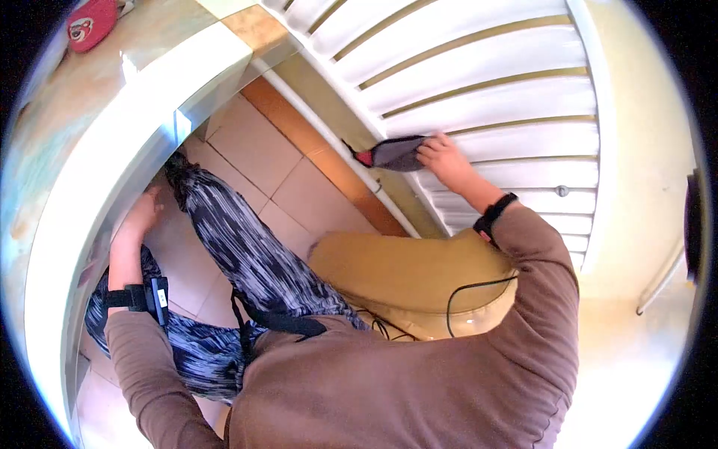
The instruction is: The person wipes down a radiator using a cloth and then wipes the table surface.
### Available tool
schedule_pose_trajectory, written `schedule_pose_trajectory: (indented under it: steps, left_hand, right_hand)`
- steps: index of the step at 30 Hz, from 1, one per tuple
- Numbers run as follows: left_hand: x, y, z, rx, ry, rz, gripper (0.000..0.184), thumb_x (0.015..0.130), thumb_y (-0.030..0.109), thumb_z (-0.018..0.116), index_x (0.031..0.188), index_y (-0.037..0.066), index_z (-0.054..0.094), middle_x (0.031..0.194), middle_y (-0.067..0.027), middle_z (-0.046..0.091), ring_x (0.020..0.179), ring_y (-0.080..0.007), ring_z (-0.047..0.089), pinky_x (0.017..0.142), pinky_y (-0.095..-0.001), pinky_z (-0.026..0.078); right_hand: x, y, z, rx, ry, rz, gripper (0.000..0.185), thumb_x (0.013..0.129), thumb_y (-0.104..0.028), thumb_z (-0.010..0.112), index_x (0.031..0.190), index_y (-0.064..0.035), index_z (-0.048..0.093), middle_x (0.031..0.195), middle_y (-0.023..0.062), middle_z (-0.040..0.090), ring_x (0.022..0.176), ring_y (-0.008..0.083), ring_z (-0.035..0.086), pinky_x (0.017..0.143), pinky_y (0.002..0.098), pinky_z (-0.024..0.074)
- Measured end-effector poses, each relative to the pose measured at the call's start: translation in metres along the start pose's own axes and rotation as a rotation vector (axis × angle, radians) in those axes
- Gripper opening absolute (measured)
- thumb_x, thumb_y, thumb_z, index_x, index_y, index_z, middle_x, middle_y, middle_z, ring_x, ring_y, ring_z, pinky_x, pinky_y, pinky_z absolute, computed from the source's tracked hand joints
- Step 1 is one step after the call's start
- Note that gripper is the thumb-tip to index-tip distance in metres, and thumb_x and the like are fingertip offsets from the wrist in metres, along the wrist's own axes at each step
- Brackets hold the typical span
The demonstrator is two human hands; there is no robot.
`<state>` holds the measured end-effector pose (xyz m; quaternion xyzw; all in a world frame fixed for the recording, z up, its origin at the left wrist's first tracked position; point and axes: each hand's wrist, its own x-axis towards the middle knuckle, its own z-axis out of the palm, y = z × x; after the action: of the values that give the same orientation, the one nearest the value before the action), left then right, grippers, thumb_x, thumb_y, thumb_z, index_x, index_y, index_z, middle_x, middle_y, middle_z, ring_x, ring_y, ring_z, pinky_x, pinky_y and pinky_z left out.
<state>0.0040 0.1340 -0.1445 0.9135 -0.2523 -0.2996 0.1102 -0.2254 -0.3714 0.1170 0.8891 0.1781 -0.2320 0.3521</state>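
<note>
My right hand (441, 159) is closed on one end of a dark grey fabric piece (400, 153) with a red patch at its other end. It holds the piece in front of a white slatted radiator (486, 90). My left hand (146, 209) hangs low beside the white edge of the counter (142, 116), near my patterned trouser leg (232, 232). Its fingers are blurred and partly in shade, so what they do is unclear.
A tan padded seat (419, 277) stands below the radiator, with a black cable (450, 301) lying over it. Pink floor tiles (254, 150) show between counter and radiator. A red item (91, 26) lies on the marbled countertop at the top left.
</note>
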Motion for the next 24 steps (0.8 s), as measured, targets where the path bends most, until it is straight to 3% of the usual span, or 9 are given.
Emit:
schedule_pose_trajectory:
  steps: [1, 4, 12, 15, 18, 19, 22, 24]
  left_hand:
    - [0.002, -0.004, 0.003, -0.004, -0.001, 0.002, 0.046, 0.077, 0.023, 0.061, 0.120, 0.010, 0.052, 0.120, -0.0193, 0.052, 0.115, -0.0354, 0.046, 0.099, -0.0435, 0.034]
    - [0.003, -0.006, 0.003, 0.009, 0.047, 0.046, 0.046, 0.078, 0.023, 0.061, 0.121, 0.010, 0.051, 0.121, -0.0196, 0.052, 0.116, -0.0350, 0.045, 0.099, -0.0442, 0.034]
    - [-0.001, -0.007, -0.002, 0.047, -0.005, -0.018, 0.047, 0.080, 0.021, 0.059, 0.122, 0.004, 0.048, 0.116, -0.0226, 0.054, 0.109, -0.0379, 0.050, 0.095, -0.0426, 0.038]
    - [-0.005, -0.008, 0.001, -0.054, 0.092, 0.083, 0.044, 0.081, 0.016, 0.058, 0.122, 0.003, 0.048, 0.113, -0.0241, 0.054, 0.108, -0.0372, 0.051, 0.093, -0.0427, 0.039]
    - [-0.012, 0.013, -0.021, -0.036, -0.030, -0.002, 0.043, 0.081, 0.013, 0.058, 0.122, 0.003, 0.048, 0.112, -0.0249, 0.054, 0.108, -0.0372, 0.050, 0.093, -0.0432, 0.039]
    - [0.004, -0.012, 0.004, -0.025, 0.029, 0.014, 0.045, 0.080, 0.013, 0.059, 0.123, 0.004, 0.048, 0.114, -0.0244, 0.054, 0.109, -0.0373, 0.050, 0.095, -0.0423, 0.038]
    - [-0.009, 0.005, -0.013, 0.019, 0.032, 0.025, 0.046, 0.079, 0.013, 0.059, 0.123, 0.005, 0.047, 0.115, -0.0245, 0.053, 0.110, -0.0373, 0.049, 0.096, -0.0423, 0.037]
    - [0.001, -0.012, 0.007, -0.049, 0.059, 0.074, 0.045, 0.079, 0.014, 0.058, 0.122, 0.004, 0.048, 0.114, -0.0246, 0.053, 0.109, -0.0385, 0.049, 0.095, -0.0433, 0.038]
  right_hand:
    - [-0.016, 0.008, -0.001, -0.023, 0.142, 0.034, 0.026, 0.074, -0.009, 0.051, 0.096, -0.0118, 0.064, 0.107, -0.0002, 0.059, 0.108, 0.0161, 0.049, 0.104, 0.0402, 0.0265]
    - [-0.036, 0.033, -0.059, -0.029, 0.132, 0.182, 0.020, 0.071, -0.010, 0.053, 0.087, -0.0129, 0.066, 0.101, -0.0007, 0.062, 0.101, 0.0171, 0.052, 0.094, 0.0380, 0.0345]
    - [-0.111, 0.068, -0.144, -0.197, 0.342, 0.591, 0.021, 0.067, 0.002, 0.057, 0.084, -0.0074, 0.064, 0.097, 0.0046, 0.063, 0.097, 0.0247, 0.055, 0.085, 0.0380, 0.0414]
    - [-0.111, 0.067, -0.160, -0.147, 0.247, 0.741, 0.024, 0.067, -0.003, 0.057, 0.088, -0.0119, 0.066, 0.093, 0.0056, 0.063, 0.091, 0.0227, 0.057, 0.078, 0.0344, 0.0456]
    - [-0.085, 0.054, -0.141, -0.056, 0.024, 0.773, 0.020, 0.068, -0.009, 0.058, 0.085, -0.0133, 0.067, 0.089, 0.0089, 0.064, 0.085, 0.0255, 0.059, 0.074, 0.0372, 0.0484]
    - [-0.072, 0.048, -0.129, -0.010, -0.060, 0.725, 0.019, 0.068, -0.011, 0.058, 0.084, -0.0140, 0.068, 0.085, 0.0103, 0.064, 0.082, 0.0270, 0.060, 0.073, 0.0384, 0.0492]
    - [-0.032, 0.026, -0.090, 0.106, -0.300, 0.578, 0.018, 0.067, -0.012, 0.057, 0.080, -0.0168, 0.070, 0.076, 0.0122, 0.065, 0.075, 0.0299, 0.063, 0.069, 0.0406, 0.0505]
    - [-0.019, 0.023, -0.037, 0.129, -0.476, 0.427, 0.028, 0.066, -0.009, 0.055, 0.088, -0.0205, 0.070, 0.078, 0.0123, 0.064, 0.076, 0.0313, 0.062, 0.070, 0.0424, 0.0495]
